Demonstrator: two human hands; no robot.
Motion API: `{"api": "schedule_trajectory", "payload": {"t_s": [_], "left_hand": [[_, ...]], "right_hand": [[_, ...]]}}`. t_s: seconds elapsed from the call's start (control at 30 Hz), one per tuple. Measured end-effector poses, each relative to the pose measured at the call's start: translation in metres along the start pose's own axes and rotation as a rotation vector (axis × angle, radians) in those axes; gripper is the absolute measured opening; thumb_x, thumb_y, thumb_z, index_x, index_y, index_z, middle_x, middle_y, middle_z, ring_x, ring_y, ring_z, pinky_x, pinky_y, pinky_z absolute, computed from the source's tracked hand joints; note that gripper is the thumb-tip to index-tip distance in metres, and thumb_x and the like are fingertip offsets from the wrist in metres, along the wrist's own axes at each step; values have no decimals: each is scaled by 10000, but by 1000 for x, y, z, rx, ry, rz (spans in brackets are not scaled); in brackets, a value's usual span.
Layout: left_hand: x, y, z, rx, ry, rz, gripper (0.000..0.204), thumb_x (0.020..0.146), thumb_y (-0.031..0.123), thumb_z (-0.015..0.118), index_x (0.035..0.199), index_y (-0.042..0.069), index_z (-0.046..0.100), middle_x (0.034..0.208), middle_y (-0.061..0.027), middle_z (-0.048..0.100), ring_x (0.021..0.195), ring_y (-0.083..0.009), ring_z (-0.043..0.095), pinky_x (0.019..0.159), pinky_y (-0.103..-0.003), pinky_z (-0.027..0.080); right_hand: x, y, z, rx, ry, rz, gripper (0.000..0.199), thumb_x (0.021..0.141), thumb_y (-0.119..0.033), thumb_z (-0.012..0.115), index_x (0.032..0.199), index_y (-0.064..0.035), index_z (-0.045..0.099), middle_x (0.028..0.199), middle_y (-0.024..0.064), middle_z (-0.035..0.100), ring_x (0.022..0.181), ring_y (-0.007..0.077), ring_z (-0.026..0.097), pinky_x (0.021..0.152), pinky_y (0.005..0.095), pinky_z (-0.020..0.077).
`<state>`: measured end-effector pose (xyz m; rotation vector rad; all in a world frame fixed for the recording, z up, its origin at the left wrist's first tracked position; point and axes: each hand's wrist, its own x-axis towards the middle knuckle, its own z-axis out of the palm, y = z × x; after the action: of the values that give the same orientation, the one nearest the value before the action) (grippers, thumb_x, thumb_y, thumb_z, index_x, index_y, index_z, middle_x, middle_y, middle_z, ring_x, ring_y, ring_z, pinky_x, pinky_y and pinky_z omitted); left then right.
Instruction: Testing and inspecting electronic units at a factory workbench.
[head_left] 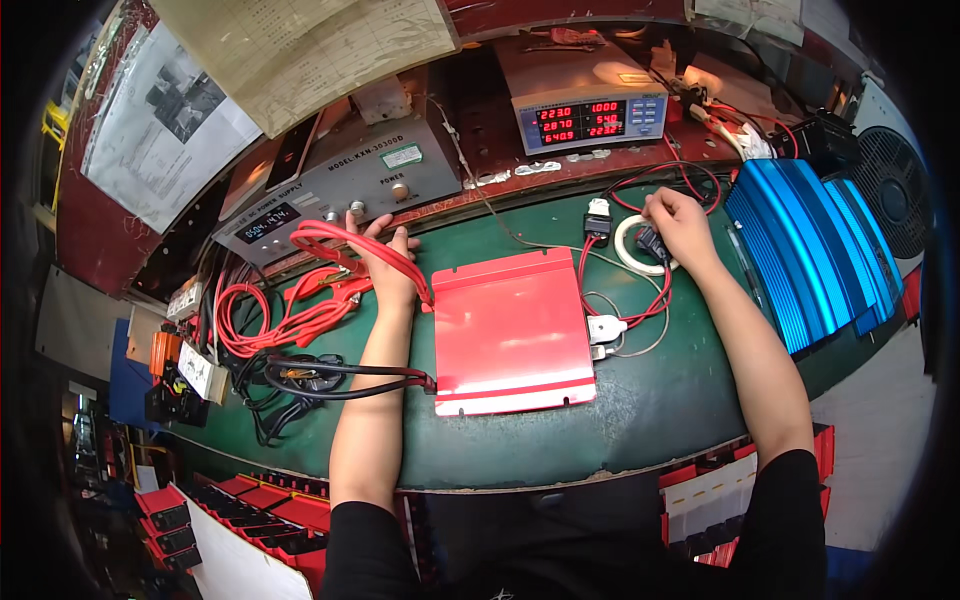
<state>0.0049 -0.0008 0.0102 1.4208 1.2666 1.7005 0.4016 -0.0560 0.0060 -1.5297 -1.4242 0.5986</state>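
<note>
Right now my left hand [385, 262] has its fingers curled loosely around a loop of red cable [340, 240], which I hold up just in front of the grey power supply [340, 180]; the cable runs down past my wrist to the left edge of the red metal box [510, 335]. My right hand [678, 225] is pinched shut on a small black plug [650, 243], just over a white ring [632, 250] of tape or cord, with thin red and white wires trailing from there to a white connector [605, 327] at the box's right side.

The box lies flat in the middle of the green bench [620, 420], between my forearms. A black cable [330, 378] already meets its lower left corner, and more red leads with clamps [330, 300] lie in a heap to the left. As I judge it, the left side is wired or close to it, while the plug under my right fingers isn't yet seated. The meter [585, 115] on the shelf behind shows lit red digits, and a blue ribbed casing [800, 250] sits at my right.
</note>
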Motion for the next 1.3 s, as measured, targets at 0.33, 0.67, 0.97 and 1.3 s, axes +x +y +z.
{"api": "schedule_trajectory", "payload": {"t_s": [0.33,0.67,0.97,1.3], "left_hand": [[-1,3,0,-6,-6,-6,820,938,-8,548,1546,87,5,1257,-165,527,729,-153,643,582,-218,480],[-2,5,1,-18,0,-24,820,939,-5,550,1548,92,10,1248,-160,530,724,-150,641,582,-217,478],[-2,5,-1,-20,-5,-23,811,941,0,551,1547,90,18,1249,-157,530,729,-148,642,584,-212,479],[1,1,0,-19,-1,3,811,942,10,557,1545,82,19,1242,-159,532,729,-150,644,583,-216,482]], "right_hand": [[0,0,-1,-35,-1,8,266,970,-167,567,774,10,597,614,10,533,570,71,481,552,250,381],[0,1,0,-20,3,-3,268,972,-177,568,781,8,602,612,8,530,562,72,474,543,255,374],[0,0,-1,-3,-8,-4,263,972,-167,566,780,9,599,625,12,540,573,75,482,550,253,382],[1,2,0,-8,-9,4,255,971,-155,565,778,10,592,642,10,552,581,67,482,553,246,385]]}}
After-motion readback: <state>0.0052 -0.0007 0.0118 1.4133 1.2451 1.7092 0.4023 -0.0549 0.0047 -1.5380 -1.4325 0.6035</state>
